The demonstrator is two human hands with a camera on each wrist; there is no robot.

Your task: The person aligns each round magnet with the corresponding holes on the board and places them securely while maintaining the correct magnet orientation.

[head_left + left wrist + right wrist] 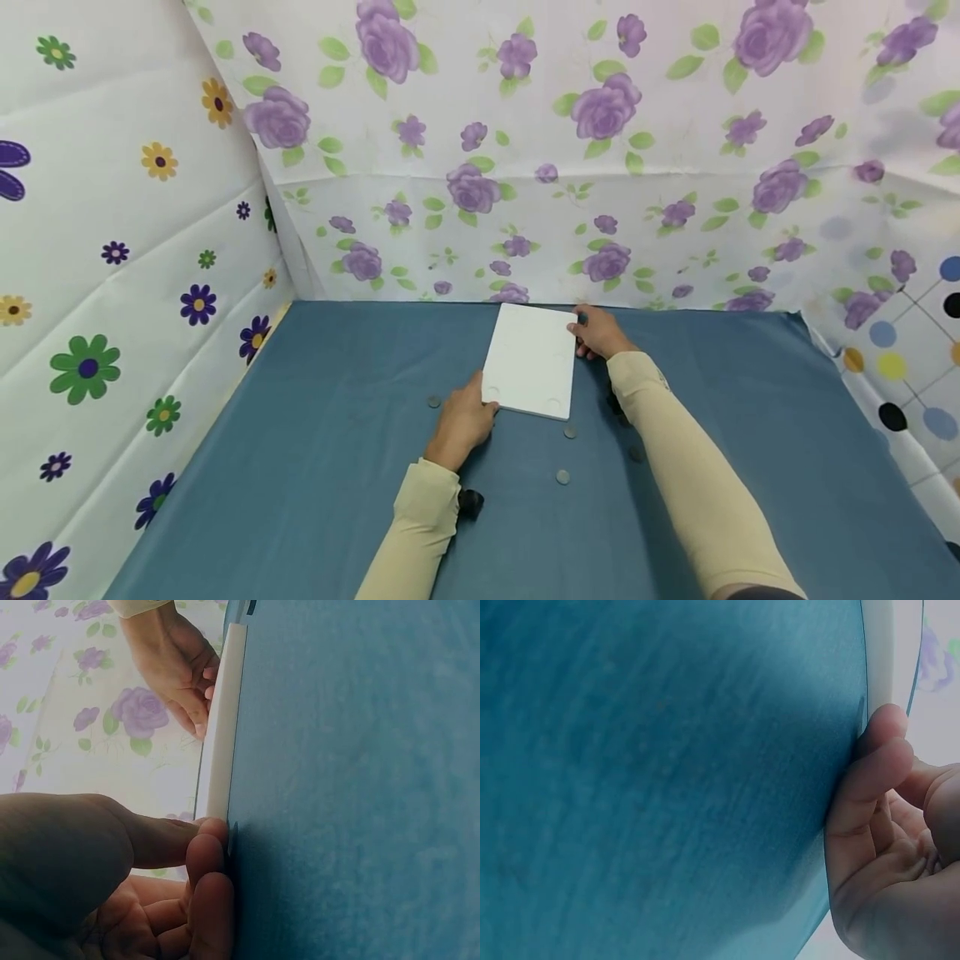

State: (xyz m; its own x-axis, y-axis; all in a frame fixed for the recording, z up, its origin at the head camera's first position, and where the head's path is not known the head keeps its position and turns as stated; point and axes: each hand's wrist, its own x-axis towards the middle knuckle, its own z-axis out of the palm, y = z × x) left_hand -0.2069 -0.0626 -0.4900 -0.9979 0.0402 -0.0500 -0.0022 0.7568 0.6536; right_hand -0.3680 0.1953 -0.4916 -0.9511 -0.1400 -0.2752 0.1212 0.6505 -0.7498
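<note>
A flat white board (pixel 531 358) lies at or just above the blue cloth, with faint round marks near its front corners. My left hand (pixel 462 419) pinches its near left corner, thumb on top and fingers curled at the edge. At the far right corner my right hand (pixel 600 333) grips the edge between thumb and bent fingers. The left wrist view catches the board's thin side (pixel 225 727) running from the left fingers (pixel 206 862) toward the other hand. Part of that side (pixel 885 660) also appears above the right fingers (pixel 877 769).
Several small grey discs lie on the blue cloth (pixel 337 483): one disc (pixel 434 401) left of the board, another disc (pixel 570 432) just in front, a third disc (pixel 562 477) nearer. Flower-printed sheets (pixel 472 192) rise behind and at the sides.
</note>
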